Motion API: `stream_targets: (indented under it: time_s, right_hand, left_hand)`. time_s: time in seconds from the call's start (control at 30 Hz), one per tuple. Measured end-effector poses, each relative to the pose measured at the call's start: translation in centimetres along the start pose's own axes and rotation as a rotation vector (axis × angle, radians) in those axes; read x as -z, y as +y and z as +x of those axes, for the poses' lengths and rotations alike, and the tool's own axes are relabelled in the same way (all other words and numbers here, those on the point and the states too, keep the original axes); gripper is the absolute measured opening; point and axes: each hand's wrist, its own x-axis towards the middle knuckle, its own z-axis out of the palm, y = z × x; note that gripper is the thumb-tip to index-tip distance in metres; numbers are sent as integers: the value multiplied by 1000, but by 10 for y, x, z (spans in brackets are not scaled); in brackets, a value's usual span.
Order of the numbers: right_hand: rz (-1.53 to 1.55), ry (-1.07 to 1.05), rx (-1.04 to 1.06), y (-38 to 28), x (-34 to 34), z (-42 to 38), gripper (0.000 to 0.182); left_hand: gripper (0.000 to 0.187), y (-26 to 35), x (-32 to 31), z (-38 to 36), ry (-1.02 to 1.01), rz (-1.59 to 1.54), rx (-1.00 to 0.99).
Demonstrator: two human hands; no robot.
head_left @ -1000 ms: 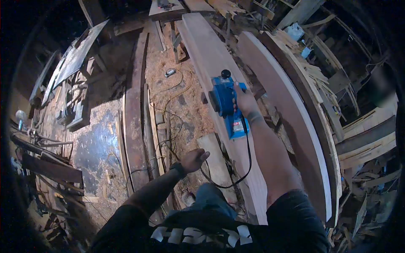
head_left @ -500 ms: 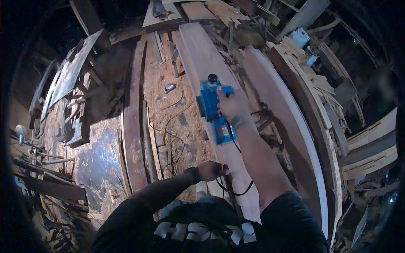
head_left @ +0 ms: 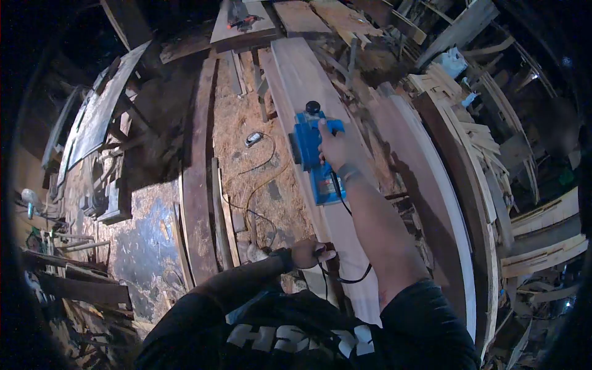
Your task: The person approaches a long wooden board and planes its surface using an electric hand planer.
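Note:
A blue power planer [head_left: 306, 139] with a black front knob rests on a long, pale reddish plank [head_left: 302, 71]. My right hand [head_left: 333, 145] is wrapped round the planer's handle. From the rear of the tool a black cord [head_left: 354, 281] loops back over the plank toward my body. My left hand [head_left: 306, 254] is closed on the black cord near the plank's left edge, close to my body.
Long boards lie on both sides, a dark one [head_left: 200, 172] at left and a wide one [head_left: 413, 160] at right. Stacked wood strips [head_left: 478, 142] stand further right. Sawdust and thin cables [head_left: 250, 206] cover the floor at left. An orange-and-black tool [head_left: 245, 23] lies on a far board.
The view has shifted slightly, so the boards appear a little further right. Both hands keep their holds, and my left hand sits slightly lower and nearer the plank.

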Motion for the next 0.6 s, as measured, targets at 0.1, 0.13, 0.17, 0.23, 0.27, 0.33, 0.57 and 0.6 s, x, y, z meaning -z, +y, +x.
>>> stream_targets:
  time_s: [0.1, 0.13, 0.17, 0.23, 0.27, 0.33, 0.57, 0.6]
  right_hand:
    - [-37, 4, -2, -28, -12, 29, 69]
    - [-18, 14, -7, -32, -19, 41, 69]
    - [2, 23, -12, -38, -27, 55, 68]
    - [12, -24, -45, -44, -38, 87, 54]
    - [18, -48, -60, -48, -43, 101, 47]
    - [12, -31, -60, -55, -56, 127, 44]
    - [-136, -12, -51, -75, -87, 209, 41]
    - [-133, -10, -50, -80, -92, 220, 42]
  left_hand:
    - [55, -18, 40, 17, 2, -61, -84]
    - [55, -7, 63, 13, -6, -38, -87]
    - [55, -4, 86, 15, -15, -15, -90]
    - [54, -25, 116, 27, -21, -5, -175]
    - [53, -35, 131, 31, -22, 0, -217]
    - [53, -51, 160, 35, 19, 99, -206]
    - [64, -104, 254, 60, -37, 115, -191]
    - [64, -111, 263, 65, 1, 138, -242]
